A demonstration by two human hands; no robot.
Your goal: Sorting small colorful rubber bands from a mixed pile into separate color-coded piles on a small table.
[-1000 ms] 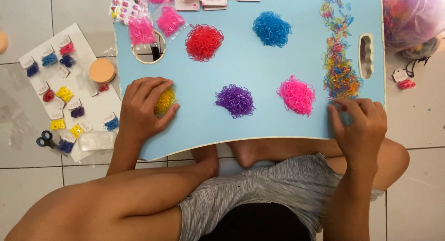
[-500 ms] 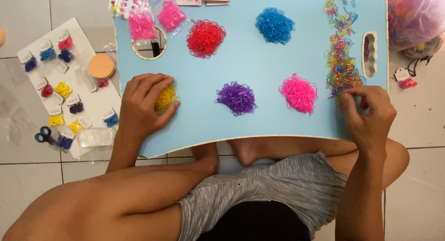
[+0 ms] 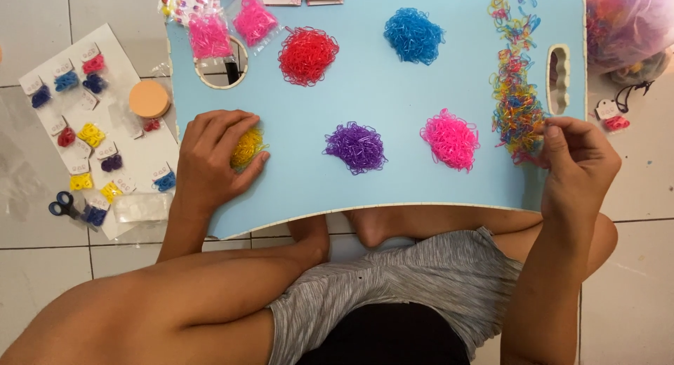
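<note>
— What were the fingers (image 3: 554,135) doing?
— Right hand (image 3: 577,170) pinched together on a band at the mixed bands (image 3: 518,105), right of frame.
— And the left hand (image 3: 210,161)?
— Fingers spread, cupping the yellow pile (image 3: 247,147), lower left of the blue counter (image 3: 393,91), seemingly to keep it gathered.

The yellow pile of bands (image 3: 247,147) is a small, loose clump of thin elastic loops, lying flat on the light blue surface (image 3: 393,91) and partly covered by the fingers of the left hand (image 3: 210,161), which rests over it. The mixed strip of bands (image 3: 518,91) is a long, narrow scatter of yellow, blue, pink and orange loops running away from the right hand (image 3: 576,165); its near end lies just beside that hand's pinched fingertips (image 3: 552,135), which touch the loops there.
</note>
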